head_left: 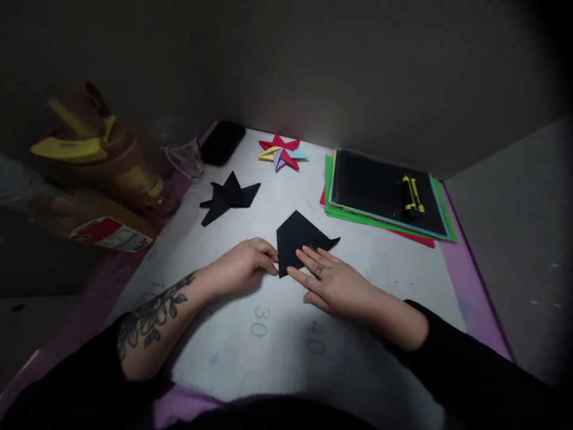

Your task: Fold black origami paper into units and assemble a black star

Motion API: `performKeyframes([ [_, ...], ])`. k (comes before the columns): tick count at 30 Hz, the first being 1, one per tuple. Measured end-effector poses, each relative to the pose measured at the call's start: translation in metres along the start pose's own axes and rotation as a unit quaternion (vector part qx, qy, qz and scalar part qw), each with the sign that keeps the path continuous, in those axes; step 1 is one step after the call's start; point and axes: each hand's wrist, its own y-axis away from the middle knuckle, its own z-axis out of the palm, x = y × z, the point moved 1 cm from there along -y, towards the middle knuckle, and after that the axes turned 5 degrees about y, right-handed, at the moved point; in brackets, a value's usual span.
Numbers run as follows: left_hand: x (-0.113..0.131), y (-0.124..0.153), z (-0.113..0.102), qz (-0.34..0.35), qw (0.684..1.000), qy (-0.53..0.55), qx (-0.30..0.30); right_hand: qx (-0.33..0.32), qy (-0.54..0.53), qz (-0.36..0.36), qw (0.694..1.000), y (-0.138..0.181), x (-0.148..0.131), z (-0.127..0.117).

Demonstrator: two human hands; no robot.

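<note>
A folded sheet of black paper (296, 232) lies flat on the white tabletop, with a small point sticking out at its right. My right hand (333, 280) rests on its lower right part, fingers stretched out and apart. At the paper's lower left edge is my left hand (250, 263), its fingers curled and the fingertips touching the edge; whether they pinch the paper is hard to see. Farther back on the left sits a black folded paper figure (230, 197) with several points. Behind it lies a star of red, yellow, purple and light blue paper (281, 152).
A stack of coloured paper with a black top (367, 185) lies at the back right, a black and yellow clip-like object (412, 197) on it. A dark phone (222, 142) is at the back left. Brown and yellow containers (129, 161) and a box (111, 233) crowd the left edge.
</note>
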Motion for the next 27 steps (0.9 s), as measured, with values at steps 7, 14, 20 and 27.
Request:
performKeyframes([
  [7, -0.002, 0.002, -0.001, 0.019, 1.000, -0.007, -0.013, -0.025, 0.023, 0.002, 0.999, -0.002, -0.003, -0.003],
  [14, -0.003, 0.004, -0.002, 0.042, 0.998, -0.015, -0.031, -0.053, 0.042, 0.018, 0.998, -0.005, -0.010, -0.005],
  [20, -0.003, 0.006, 0.001, 0.045, 0.998, -0.039, -0.014, -0.012, 0.029, 0.012, 0.999, -0.009, -0.006, -0.015],
  [27, 0.000, 0.013, 0.001, 0.071, 0.989, -0.121, -0.048, 0.105, -0.107, 0.014, 0.989, -0.036, 0.000, -0.015],
])
